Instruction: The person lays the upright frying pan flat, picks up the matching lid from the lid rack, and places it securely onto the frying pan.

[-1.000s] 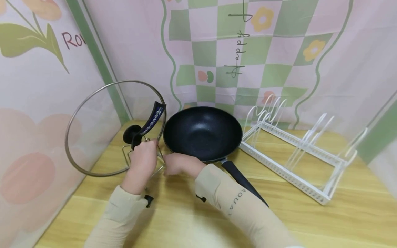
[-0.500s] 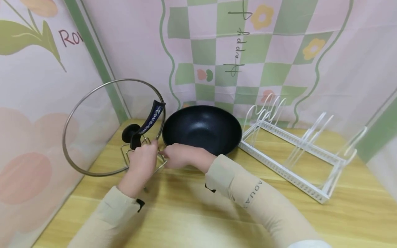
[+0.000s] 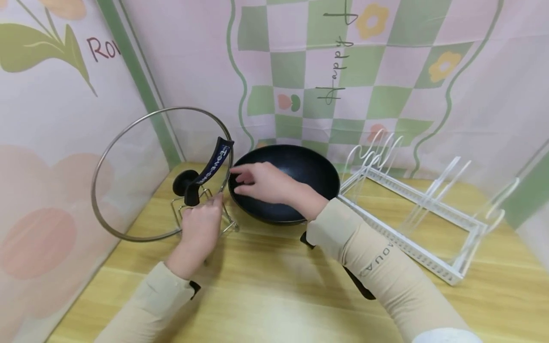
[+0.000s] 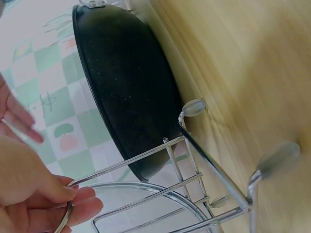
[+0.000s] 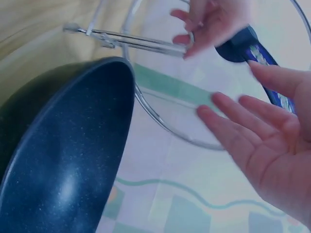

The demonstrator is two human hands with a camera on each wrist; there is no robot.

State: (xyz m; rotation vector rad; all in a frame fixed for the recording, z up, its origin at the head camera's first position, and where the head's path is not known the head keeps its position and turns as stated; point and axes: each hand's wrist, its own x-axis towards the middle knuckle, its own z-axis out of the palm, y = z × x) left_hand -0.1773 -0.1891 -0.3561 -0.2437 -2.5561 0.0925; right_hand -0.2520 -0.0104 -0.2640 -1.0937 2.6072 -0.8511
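A glass lid (image 3: 141,178) with a steel rim stands upright and tilted in a silver wire rack (image 4: 214,166). Its black handle (image 3: 212,164) carries a blue label. My left hand (image 3: 200,229) pinches a wire of this rack between thumb and fingers, below the lid handle. My right hand (image 3: 272,183) is over the black wok (image 3: 300,164), fingers spread and holding nothing, the fingertips close to the lid's right rim. The wok sits on the table just right of the wire rack; my right forearm covers part of its black handle (image 3: 359,284).
A white rack (image 3: 433,264) with upright wire dividers stands on the wooden table (image 3: 266,305) to the right of the wok. Patterned cloth walls (image 3: 283,71) close off the back and left sides.
My right hand has left the wire rack, moving up and right over the wok, and its fingers have spread. The left hand stays on the rack, and the lid stands as before.
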